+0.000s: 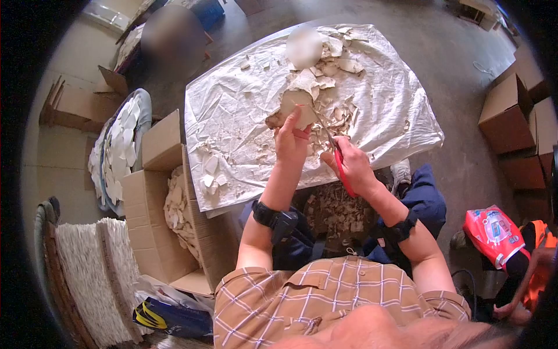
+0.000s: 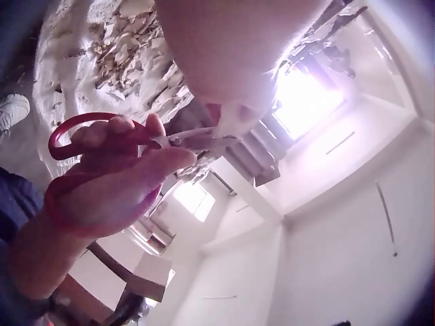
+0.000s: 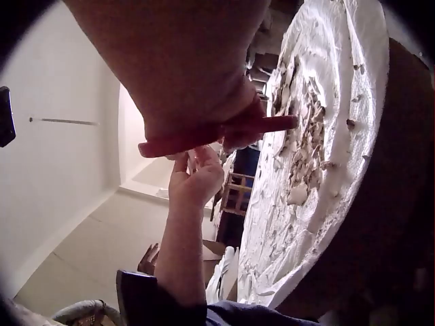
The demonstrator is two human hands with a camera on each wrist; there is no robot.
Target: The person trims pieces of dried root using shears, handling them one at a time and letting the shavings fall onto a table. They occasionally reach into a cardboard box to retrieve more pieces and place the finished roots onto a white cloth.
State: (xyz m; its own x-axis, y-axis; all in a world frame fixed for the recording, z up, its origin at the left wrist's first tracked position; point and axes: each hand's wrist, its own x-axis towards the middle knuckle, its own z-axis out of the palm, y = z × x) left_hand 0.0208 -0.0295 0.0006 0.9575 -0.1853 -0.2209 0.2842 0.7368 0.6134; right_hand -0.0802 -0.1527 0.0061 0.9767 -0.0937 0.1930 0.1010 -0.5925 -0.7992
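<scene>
Red-handled scissors (image 1: 339, 159) beside pale piece (image 1: 292, 100)

In the head view, grey floor (image 1: 427, 43) spread between one and two o'clock. A pale wall (image 1: 87, 49) rose at ten, with boxes (image 1: 84, 104) near it, and more boxes (image 1: 503, 119) stood near three. A white-sheeted table (image 1: 241, 110) filled twelve to one. The left wrist view caught a glaring window (image 2: 309, 102) at two, its light washing nearby surfaces white, and a smaller bright pane (image 2: 195, 199) at seven. In the right wrist view, a thin dark strip (image 3: 64, 121) crossed pale surfaces between nine and ten.
</scene>
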